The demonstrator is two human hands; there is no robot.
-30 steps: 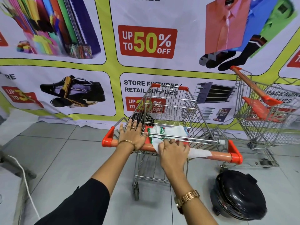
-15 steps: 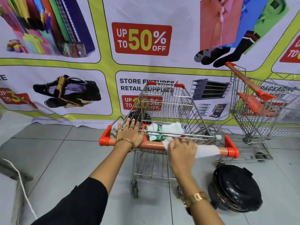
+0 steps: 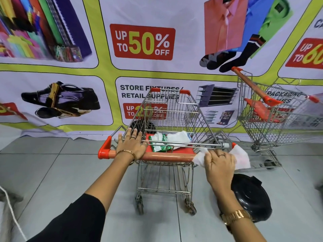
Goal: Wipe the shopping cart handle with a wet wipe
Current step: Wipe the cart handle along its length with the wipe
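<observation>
A wire shopping cart [image 3: 172, 112] stands in front of me with an orange handle [image 3: 166, 156] across its near end. My left hand [image 3: 131, 145] rests flat on the handle's left part, fingers spread. My right hand [image 3: 219, 162] presses a white wet wipe [image 3: 242, 157] onto the handle's right end, and the wipe hides the right end cap. A green and white wipes pack [image 3: 160, 142] lies on the cart's red child seat, with loose white wipes beside it.
A black round lid or bin [image 3: 251, 196] lies on the tiled floor under my right forearm. A second cart [image 3: 272, 119] with an orange handle stands to the right. A printed sale banner [image 3: 143, 42] covers the wall behind. A white cord [image 3: 10, 212] runs at the left edge.
My right hand has slid the wipe along the handle from its middle to its right end. My left hand has stayed on the handle's left part.
</observation>
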